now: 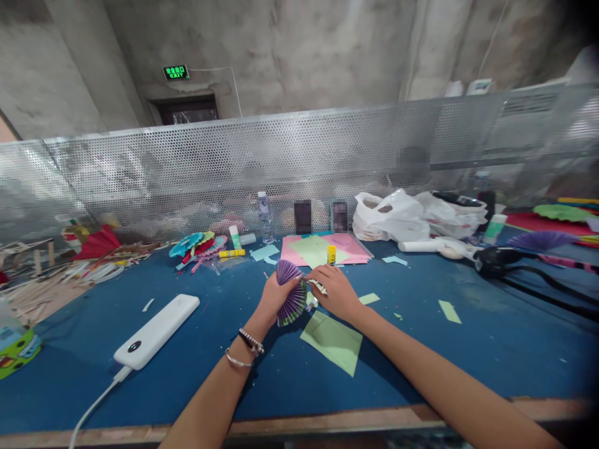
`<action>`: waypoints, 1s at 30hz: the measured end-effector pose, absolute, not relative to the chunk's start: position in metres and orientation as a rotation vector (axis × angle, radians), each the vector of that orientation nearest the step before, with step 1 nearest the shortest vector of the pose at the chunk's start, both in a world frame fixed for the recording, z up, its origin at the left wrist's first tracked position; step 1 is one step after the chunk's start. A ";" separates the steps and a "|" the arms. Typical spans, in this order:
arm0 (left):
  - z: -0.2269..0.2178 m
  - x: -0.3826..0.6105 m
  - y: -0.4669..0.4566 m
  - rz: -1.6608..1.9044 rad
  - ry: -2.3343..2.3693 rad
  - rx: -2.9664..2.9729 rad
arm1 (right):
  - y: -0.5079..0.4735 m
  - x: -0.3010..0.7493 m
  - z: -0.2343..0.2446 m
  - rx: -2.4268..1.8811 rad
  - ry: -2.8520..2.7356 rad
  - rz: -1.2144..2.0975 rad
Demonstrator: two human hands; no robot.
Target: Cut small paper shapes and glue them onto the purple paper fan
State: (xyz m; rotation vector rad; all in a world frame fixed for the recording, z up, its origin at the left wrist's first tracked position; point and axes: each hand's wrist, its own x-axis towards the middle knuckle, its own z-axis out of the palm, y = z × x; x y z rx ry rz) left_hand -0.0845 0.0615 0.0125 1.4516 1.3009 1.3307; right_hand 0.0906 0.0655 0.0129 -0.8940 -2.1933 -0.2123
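My left hand (pixel 275 294) is closed on a pleated paper fan (pixel 291 293), purple with a green edge, held upright above the table. Close at its right side, my right hand (pixel 334 290) has its fingers bent and pinched together by the fan's edge. A small whitish thing (pixel 318 286) shows at those fingers; its kind is too unclear to tell. Below the hands lies a light green paper sheet (pixel 334 340). Just behind my right hand stands a yellow glue stick (pixel 331 254), in front of stacked pink paper (pixel 360 248).
On the blue table (pixel 196 374), a white power bank (pixel 156 330) with a cable lies left. Farther back are colourful paper pieces (pixel 196 246), a water bottle (pixel 264 218) and white plastic bags (pixel 397 215). Black straps (pixel 538 274) lie right. A perforated metal screen (pixel 299 149) borders the back.
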 end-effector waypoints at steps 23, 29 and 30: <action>0.009 -0.085 0.064 1.341 1.174 1.317 | 0.068 0.088 0.012 -0.808 -2.153 -0.033; 0.011 -0.084 0.062 1.345 1.187 1.278 | 0.065 0.088 0.013 -0.824 -2.137 0.034; 0.012 -0.084 0.062 1.347 1.191 1.265 | 0.064 0.088 0.013 -0.834 -2.124 0.052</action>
